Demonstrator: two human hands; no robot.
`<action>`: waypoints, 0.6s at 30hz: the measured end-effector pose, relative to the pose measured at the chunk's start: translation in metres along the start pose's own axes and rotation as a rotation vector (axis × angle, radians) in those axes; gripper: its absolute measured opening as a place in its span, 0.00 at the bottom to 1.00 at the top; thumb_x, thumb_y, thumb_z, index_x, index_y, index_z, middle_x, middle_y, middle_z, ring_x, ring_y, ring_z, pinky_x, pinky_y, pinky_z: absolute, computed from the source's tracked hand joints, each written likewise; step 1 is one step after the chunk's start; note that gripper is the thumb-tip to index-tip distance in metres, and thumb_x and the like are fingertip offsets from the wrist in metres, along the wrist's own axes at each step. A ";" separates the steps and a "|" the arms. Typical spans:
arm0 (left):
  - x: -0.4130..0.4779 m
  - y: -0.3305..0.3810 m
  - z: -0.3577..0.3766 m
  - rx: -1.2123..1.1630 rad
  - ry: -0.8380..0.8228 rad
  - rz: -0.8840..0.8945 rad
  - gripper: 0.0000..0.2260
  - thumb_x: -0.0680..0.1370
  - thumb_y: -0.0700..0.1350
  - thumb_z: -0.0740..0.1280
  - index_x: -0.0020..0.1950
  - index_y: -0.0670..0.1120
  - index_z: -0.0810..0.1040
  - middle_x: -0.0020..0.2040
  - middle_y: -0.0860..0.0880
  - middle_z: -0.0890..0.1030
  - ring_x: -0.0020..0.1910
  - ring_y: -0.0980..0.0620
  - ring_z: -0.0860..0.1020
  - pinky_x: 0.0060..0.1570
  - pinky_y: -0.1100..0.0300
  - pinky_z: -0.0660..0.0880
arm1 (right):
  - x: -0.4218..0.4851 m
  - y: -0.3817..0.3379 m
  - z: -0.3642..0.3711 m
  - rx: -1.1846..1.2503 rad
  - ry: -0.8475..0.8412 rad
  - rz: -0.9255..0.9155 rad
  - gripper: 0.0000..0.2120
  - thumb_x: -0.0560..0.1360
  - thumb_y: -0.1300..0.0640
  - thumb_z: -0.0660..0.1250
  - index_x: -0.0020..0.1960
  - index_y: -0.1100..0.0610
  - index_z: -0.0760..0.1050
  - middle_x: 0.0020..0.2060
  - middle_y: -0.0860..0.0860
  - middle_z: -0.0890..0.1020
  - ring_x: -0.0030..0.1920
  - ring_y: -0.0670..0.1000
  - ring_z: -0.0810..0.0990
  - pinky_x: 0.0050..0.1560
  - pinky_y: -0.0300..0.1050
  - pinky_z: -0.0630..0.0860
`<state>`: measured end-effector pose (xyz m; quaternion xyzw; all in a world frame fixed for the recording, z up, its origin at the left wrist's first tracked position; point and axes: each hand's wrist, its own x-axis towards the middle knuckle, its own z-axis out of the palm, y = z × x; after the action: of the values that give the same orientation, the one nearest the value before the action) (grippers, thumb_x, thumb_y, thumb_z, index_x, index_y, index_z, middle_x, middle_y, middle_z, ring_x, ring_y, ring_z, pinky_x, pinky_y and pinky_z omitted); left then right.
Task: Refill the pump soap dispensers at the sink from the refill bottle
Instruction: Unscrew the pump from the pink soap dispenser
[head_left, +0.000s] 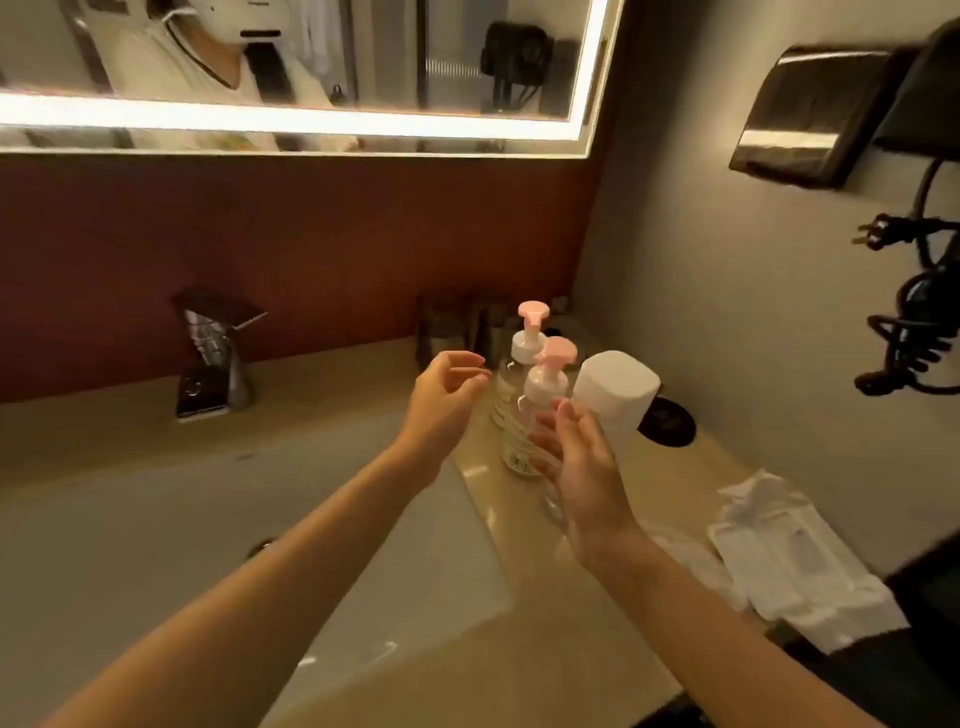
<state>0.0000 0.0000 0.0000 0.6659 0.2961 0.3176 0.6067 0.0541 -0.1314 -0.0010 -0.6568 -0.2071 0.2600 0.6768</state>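
Two pump dispensers upright on the counter (511, 649), right of the basin (208, 519): near dispenser (540, 400) just in front of far dispenser (527, 340), both clear-bodied and pink-headed, pumps not yet off. Refill bottle (615, 395), white and capped, just beside them on the right, probably parked there for a short pour. Left hand (447, 389) raised just left of the pink heads, fingers loosely curled, holding nothing. Right hand (582, 467) straight-fingered and empty before the near dispenser, possibly touching its body; too blurred to tell. Seemingly poised to steady the body and unscrew the pump. Small printed label low on the near dispenser, unreadable. No legible brand on the refill bottle.
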 end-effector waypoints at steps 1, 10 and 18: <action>0.000 -0.008 0.004 0.012 -0.024 0.018 0.06 0.78 0.41 0.63 0.54 0.49 0.73 0.53 0.51 0.78 0.49 0.58 0.76 0.44 0.68 0.72 | 0.000 0.007 -0.001 -0.003 -0.004 -0.021 0.19 0.78 0.44 0.54 0.65 0.48 0.68 0.59 0.50 0.77 0.59 0.51 0.76 0.64 0.57 0.70; 0.009 -0.067 0.039 -0.027 -0.199 0.057 0.20 0.79 0.52 0.59 0.69 0.49 0.63 0.61 0.55 0.69 0.59 0.57 0.68 0.47 0.70 0.68 | 0.001 0.055 -0.014 -0.138 -0.040 -0.175 0.24 0.76 0.43 0.52 0.71 0.45 0.63 0.66 0.45 0.71 0.67 0.49 0.69 0.67 0.54 0.68; 0.014 -0.075 0.055 -0.060 -0.143 0.107 0.18 0.80 0.52 0.57 0.69 0.49 0.64 0.58 0.55 0.71 0.51 0.62 0.71 0.42 0.71 0.67 | 0.015 0.069 -0.016 -0.122 -0.036 -0.265 0.27 0.74 0.41 0.51 0.72 0.44 0.61 0.66 0.45 0.70 0.67 0.48 0.69 0.67 0.57 0.68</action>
<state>0.0512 -0.0164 -0.0767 0.6831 0.2065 0.3099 0.6283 0.0700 -0.1345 -0.0717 -0.6588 -0.3194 0.1671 0.6604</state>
